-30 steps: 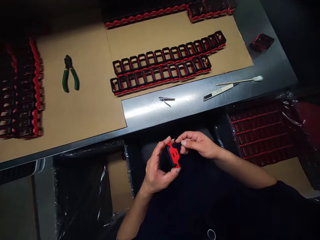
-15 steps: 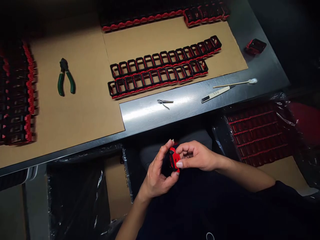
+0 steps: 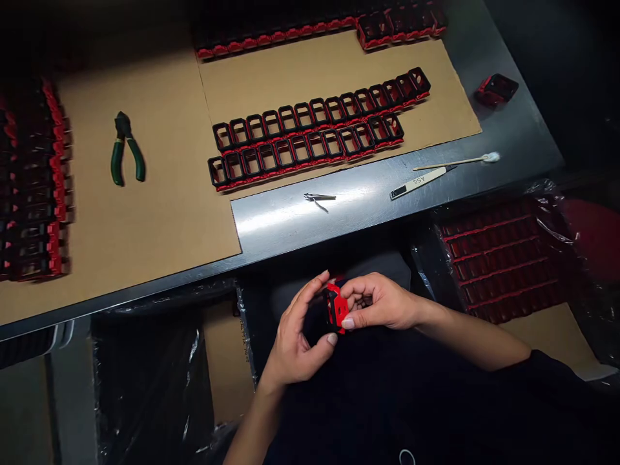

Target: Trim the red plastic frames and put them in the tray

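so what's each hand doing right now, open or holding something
Left hand: open, curved beside the red-and-black piece; contact can't be told.
Right hand: closed, holding the red-and-black piece.

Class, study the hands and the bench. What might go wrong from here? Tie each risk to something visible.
1. The small red-and-black part, pinched in the right hand, is held beyond the edge of the bench, so a slip might drop it.
2. The cotton swab and cream tool lie near that edge; an accidental brush could knock them off.
3. The front row of frames stands tightly packed, so one bump might shift several.
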